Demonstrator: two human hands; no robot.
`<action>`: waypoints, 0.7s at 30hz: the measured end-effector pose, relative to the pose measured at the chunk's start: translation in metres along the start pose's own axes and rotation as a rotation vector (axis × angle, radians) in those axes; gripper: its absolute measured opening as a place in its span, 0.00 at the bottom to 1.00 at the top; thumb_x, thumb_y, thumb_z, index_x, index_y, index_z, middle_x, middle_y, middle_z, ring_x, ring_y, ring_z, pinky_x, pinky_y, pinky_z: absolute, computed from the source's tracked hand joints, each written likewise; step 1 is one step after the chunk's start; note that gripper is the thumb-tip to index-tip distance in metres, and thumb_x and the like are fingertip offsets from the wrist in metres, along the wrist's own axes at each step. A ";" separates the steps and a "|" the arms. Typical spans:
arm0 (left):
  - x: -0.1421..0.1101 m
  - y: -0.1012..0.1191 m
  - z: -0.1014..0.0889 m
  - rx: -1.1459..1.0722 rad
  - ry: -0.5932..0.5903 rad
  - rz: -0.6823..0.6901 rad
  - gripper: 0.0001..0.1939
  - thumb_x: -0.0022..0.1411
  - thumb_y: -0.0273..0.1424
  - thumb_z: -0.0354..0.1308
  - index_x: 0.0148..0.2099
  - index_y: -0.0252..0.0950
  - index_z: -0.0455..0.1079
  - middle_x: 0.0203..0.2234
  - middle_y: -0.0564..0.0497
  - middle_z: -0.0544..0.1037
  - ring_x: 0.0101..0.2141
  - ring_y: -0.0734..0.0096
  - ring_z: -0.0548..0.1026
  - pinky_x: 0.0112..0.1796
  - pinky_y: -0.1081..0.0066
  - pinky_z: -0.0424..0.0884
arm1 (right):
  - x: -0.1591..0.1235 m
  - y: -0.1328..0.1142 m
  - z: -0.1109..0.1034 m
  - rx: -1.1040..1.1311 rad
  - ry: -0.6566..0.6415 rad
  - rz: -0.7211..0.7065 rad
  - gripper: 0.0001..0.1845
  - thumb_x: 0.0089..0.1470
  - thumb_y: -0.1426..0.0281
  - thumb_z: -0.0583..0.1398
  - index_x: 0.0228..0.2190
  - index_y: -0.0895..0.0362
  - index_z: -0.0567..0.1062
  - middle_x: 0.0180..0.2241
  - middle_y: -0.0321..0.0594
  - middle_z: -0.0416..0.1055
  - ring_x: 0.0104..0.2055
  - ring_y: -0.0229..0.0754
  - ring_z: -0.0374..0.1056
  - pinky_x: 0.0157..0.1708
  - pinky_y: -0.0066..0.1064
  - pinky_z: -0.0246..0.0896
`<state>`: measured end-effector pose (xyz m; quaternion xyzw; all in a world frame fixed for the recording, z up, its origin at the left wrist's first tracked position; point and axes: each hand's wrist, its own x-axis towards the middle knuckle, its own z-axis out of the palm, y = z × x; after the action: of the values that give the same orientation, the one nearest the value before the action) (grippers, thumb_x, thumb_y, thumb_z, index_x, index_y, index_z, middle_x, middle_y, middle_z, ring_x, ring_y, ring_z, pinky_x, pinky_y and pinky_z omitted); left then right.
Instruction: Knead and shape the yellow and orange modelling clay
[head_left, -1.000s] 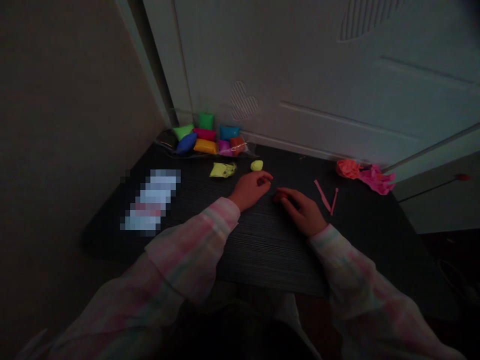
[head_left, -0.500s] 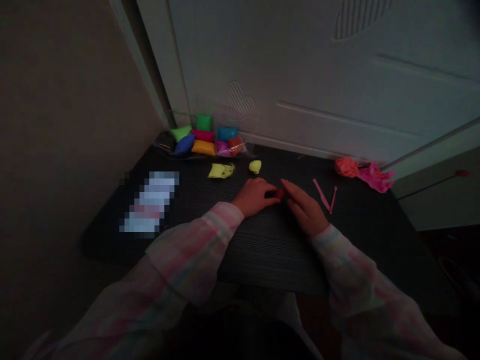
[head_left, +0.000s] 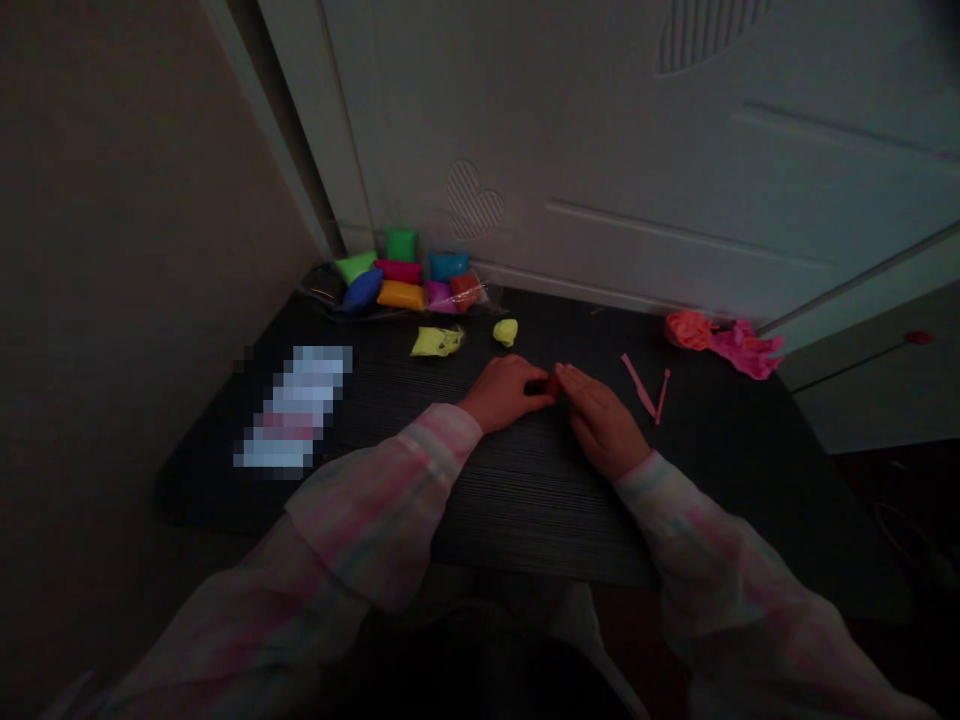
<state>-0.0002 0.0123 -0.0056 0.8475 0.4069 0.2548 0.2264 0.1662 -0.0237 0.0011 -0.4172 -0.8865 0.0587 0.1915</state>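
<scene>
A small red lump of modelling clay point(head_left: 553, 384) sits between my two hands over the dark table. My left hand point(head_left: 504, 393) pinches it from the left with thumb and fingertips. My right hand point(head_left: 602, 415) lies against its right side, fingers stretched out and held together, their tips covering part of the lump. Beyond my left hand are a yellow ball of clay point(head_left: 505, 332) and a torn yellow packet point(head_left: 437, 342). Two pink modelling tools point(head_left: 639, 386) lie to the right of my right hand, meeting in a V.
A clear bag with several coloured clay packets point(head_left: 403, 294) lies at the back left. A blurred-out phone-like screen point(head_left: 296, 410) is on the left. Crumpled orange wrapping point(head_left: 688, 329) and pink wrapping point(head_left: 748, 350) rest at the back right. A white panelled door point(head_left: 585, 130) rises behind the table point(head_left: 525, 510).
My right hand has closed in on the red clay, its fingertips now against it. My left hand keeps its pinch. The whole view has shifted slightly.
</scene>
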 end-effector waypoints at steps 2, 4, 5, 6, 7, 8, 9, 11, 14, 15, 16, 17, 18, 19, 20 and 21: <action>0.000 0.000 0.000 0.004 -0.007 0.007 0.12 0.47 0.39 0.49 0.32 0.38 0.66 0.26 0.52 0.69 0.32 0.70 0.64 0.34 0.70 0.58 | 0.000 0.000 0.000 0.002 0.001 -0.001 0.31 0.42 0.79 0.46 0.50 0.56 0.48 0.51 0.40 0.51 0.52 0.43 0.46 0.48 0.44 0.47; 0.000 0.000 0.000 0.006 -0.014 0.014 0.12 0.47 0.39 0.49 0.32 0.38 0.67 0.26 0.52 0.69 0.32 0.70 0.64 0.34 0.70 0.58 | 0.000 0.000 0.000 0.009 -0.002 0.004 0.30 0.42 0.79 0.47 0.50 0.56 0.49 0.50 0.41 0.51 0.52 0.43 0.46 0.48 0.43 0.47; 0.000 0.000 0.000 0.005 -0.016 0.017 0.12 0.47 0.39 0.50 0.31 0.38 0.67 0.26 0.52 0.69 0.32 0.70 0.64 0.34 0.70 0.58 | 0.000 0.000 0.000 0.014 -0.005 0.008 0.30 0.42 0.79 0.47 0.50 0.57 0.49 0.50 0.41 0.52 0.52 0.43 0.47 0.48 0.43 0.47; 0.000 -0.001 0.000 0.002 -0.015 0.018 0.12 0.46 0.39 0.50 0.31 0.38 0.67 0.26 0.52 0.69 0.32 0.70 0.64 0.34 0.70 0.58 | 0.000 0.000 0.000 0.020 -0.005 0.013 0.30 0.42 0.79 0.47 0.49 0.57 0.49 0.50 0.41 0.52 0.52 0.42 0.47 0.48 0.42 0.46; 0.000 -0.001 0.000 -0.005 -0.011 0.015 0.12 0.46 0.39 0.50 0.31 0.38 0.67 0.26 0.52 0.69 0.32 0.70 0.64 0.34 0.70 0.58 | 0.000 0.000 0.000 0.028 -0.006 0.017 0.30 0.42 0.79 0.47 0.49 0.57 0.50 0.50 0.41 0.52 0.52 0.42 0.47 0.49 0.41 0.46; 0.000 0.000 0.001 -0.016 -0.005 0.009 0.12 0.46 0.38 0.50 0.31 0.38 0.67 0.26 0.52 0.70 0.32 0.70 0.65 0.34 0.70 0.58 | 0.000 -0.001 0.000 0.039 -0.003 0.025 0.30 0.42 0.79 0.46 0.50 0.57 0.49 0.50 0.40 0.52 0.52 0.41 0.47 0.49 0.41 0.46; 0.000 0.000 0.001 -0.030 0.000 -0.001 0.12 0.46 0.38 0.50 0.32 0.38 0.66 0.26 0.52 0.70 0.32 0.70 0.65 0.34 0.70 0.58 | 0.000 -0.001 0.001 0.052 0.003 0.038 0.30 0.43 0.79 0.46 0.50 0.56 0.49 0.50 0.40 0.51 0.52 0.41 0.46 0.49 0.41 0.46; 0.000 0.001 0.001 -0.060 0.008 -0.029 0.12 0.46 0.37 0.51 0.34 0.38 0.66 0.27 0.52 0.70 0.32 0.71 0.65 0.34 0.70 0.58 | 0.000 -0.003 0.000 0.078 0.023 0.069 0.30 0.43 0.79 0.46 0.50 0.56 0.47 0.51 0.39 0.50 0.52 0.40 0.46 0.49 0.40 0.46; -0.001 0.003 0.000 -0.089 0.007 -0.044 0.11 0.45 0.35 0.52 0.33 0.38 0.66 0.28 0.52 0.70 0.32 0.71 0.65 0.35 0.70 0.58 | 0.000 -0.003 0.000 0.096 0.035 0.077 0.30 0.44 0.79 0.45 0.50 0.55 0.46 0.51 0.38 0.49 0.53 0.40 0.45 0.50 0.41 0.45; -0.001 0.003 0.000 -0.093 0.004 -0.038 0.10 0.46 0.35 0.52 0.32 0.38 0.66 0.28 0.53 0.70 0.32 0.71 0.65 0.35 0.70 0.58 | 0.000 -0.003 0.000 0.096 0.025 0.063 0.30 0.44 0.79 0.45 0.50 0.54 0.46 0.51 0.38 0.49 0.53 0.40 0.45 0.50 0.41 0.46; -0.001 0.004 0.000 -0.094 0.002 -0.031 0.09 0.46 0.35 0.52 0.31 0.38 0.66 0.27 0.53 0.70 0.32 0.71 0.65 0.35 0.70 0.58 | 0.000 -0.003 0.000 0.092 0.014 0.048 0.30 0.43 0.79 0.45 0.50 0.54 0.47 0.51 0.38 0.50 0.52 0.41 0.46 0.49 0.41 0.46; 0.000 0.004 -0.001 -0.092 0.002 -0.027 0.08 0.46 0.34 0.52 0.30 0.37 0.66 0.27 0.53 0.70 0.32 0.71 0.65 0.35 0.70 0.58 | 0.000 -0.003 0.000 0.088 0.003 0.037 0.30 0.43 0.79 0.45 0.50 0.53 0.48 0.51 0.38 0.51 0.52 0.41 0.46 0.49 0.42 0.46; 0.000 0.004 -0.001 -0.088 0.006 -0.025 0.08 0.46 0.34 0.52 0.30 0.37 0.66 0.26 0.53 0.70 0.32 0.71 0.64 0.35 0.70 0.58 | 0.001 -0.002 0.000 0.084 -0.007 0.032 0.30 0.43 0.80 0.46 0.50 0.53 0.48 0.51 0.38 0.51 0.52 0.41 0.46 0.49 0.42 0.46; 0.000 0.003 -0.001 -0.082 0.011 -0.023 0.08 0.46 0.34 0.52 0.29 0.37 0.66 0.26 0.53 0.70 0.32 0.71 0.64 0.35 0.70 0.58 | 0.001 -0.002 0.000 0.081 -0.010 0.032 0.30 0.43 0.80 0.46 0.50 0.53 0.48 0.50 0.38 0.51 0.52 0.41 0.47 0.49 0.42 0.47; 0.000 0.003 -0.001 -0.076 0.015 -0.017 0.07 0.45 0.34 0.52 0.29 0.37 0.66 0.26 0.53 0.70 0.32 0.71 0.64 0.35 0.69 0.58 | 0.001 -0.002 0.000 0.080 -0.011 0.033 0.30 0.43 0.80 0.46 0.50 0.53 0.48 0.50 0.38 0.51 0.52 0.41 0.47 0.49 0.42 0.47; 0.000 0.003 -0.001 -0.068 0.019 -0.009 0.07 0.45 0.34 0.52 0.29 0.37 0.66 0.27 0.53 0.70 0.32 0.71 0.64 0.35 0.69 0.58 | 0.001 -0.003 0.000 0.084 -0.012 0.032 0.30 0.43 0.80 0.46 0.49 0.53 0.49 0.50 0.38 0.51 0.52 0.40 0.47 0.49 0.42 0.46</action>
<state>0.0007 0.0108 -0.0036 0.8351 0.4040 0.2754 0.2522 0.1640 -0.0249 0.0024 -0.4225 -0.8776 0.1013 0.2023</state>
